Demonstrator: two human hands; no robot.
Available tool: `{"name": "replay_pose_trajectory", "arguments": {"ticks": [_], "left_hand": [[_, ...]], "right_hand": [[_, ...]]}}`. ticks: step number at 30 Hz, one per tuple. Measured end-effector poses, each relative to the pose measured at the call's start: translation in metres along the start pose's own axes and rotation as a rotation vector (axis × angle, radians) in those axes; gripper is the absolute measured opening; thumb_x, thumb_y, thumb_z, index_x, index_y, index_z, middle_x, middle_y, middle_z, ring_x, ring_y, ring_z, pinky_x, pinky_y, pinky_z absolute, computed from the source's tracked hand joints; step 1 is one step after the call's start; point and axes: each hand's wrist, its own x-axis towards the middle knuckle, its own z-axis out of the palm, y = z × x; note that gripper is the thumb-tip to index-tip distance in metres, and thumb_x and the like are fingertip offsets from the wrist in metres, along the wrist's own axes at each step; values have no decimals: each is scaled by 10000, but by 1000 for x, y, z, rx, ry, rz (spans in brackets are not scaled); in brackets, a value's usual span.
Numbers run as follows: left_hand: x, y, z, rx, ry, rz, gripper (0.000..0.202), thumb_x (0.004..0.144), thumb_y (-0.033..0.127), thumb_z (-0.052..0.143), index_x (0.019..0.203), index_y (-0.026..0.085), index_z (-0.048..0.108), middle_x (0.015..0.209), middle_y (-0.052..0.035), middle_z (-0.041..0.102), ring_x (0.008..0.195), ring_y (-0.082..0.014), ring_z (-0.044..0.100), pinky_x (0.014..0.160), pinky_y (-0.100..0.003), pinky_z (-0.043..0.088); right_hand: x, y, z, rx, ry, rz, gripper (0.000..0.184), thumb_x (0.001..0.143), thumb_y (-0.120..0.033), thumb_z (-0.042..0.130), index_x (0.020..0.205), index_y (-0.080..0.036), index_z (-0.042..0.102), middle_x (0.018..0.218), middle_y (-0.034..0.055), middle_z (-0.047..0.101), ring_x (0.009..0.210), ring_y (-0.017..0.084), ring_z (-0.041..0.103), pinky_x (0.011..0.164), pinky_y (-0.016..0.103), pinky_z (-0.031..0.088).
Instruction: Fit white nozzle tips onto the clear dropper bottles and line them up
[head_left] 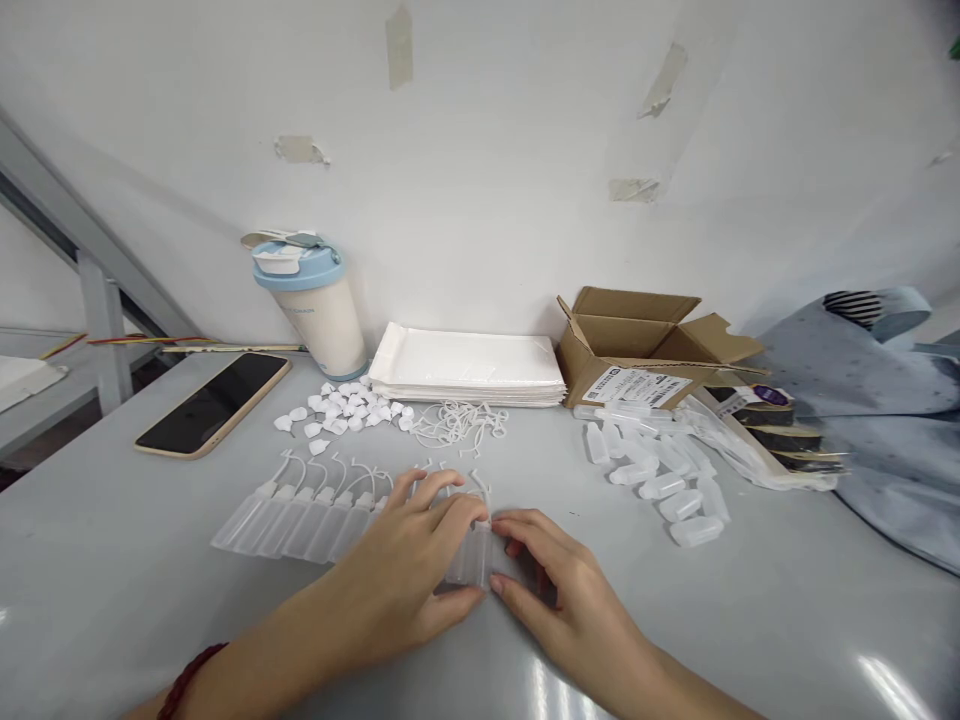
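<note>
1. Find the clear bottles lying side by side on the grey table, partly hidden beneath the left hand.
2. Expect light, smooth, perhaps slippery plastic, likely slightly squeezable; best taken by the body, below the neck.
3. Spread across the row with the left hand; cannot tell whether gripping.
4. Close against the row's right end with the right hand, thumb parted from forefinger.
5. Note soft, tangled loose cords and small, blocky white pieces.
</note>
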Motion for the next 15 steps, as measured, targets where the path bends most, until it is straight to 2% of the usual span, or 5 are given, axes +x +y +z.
{"name": "replay_pose_trajectory", "arguments": {"ticks": [4, 15], "left_hand": [[1, 0, 0, 3, -5, -1, 407, 779, 173, 644, 1126, 202, 435, 1120, -40, 621, 1202, -312, 435, 993, -491, 279], [0, 0, 0, 3, 14, -2, 406, 785, 197, 665, 1122, 199, 439, 1101, -50, 631, 1194, -315, 449, 983, -486, 310]], "right_hand": [[0, 0, 1, 6, -5, -1, 295, 839, -104, 582, 1132, -132, 608, 1149, 123, 621, 948, 221, 588, 787, 340, 511], [1, 2, 0, 12, -28, 35, 403, 793, -99, 609, 1189, -165, 587, 1173, 101, 620, 900, 210, 585, 648, 306, 497]]}}
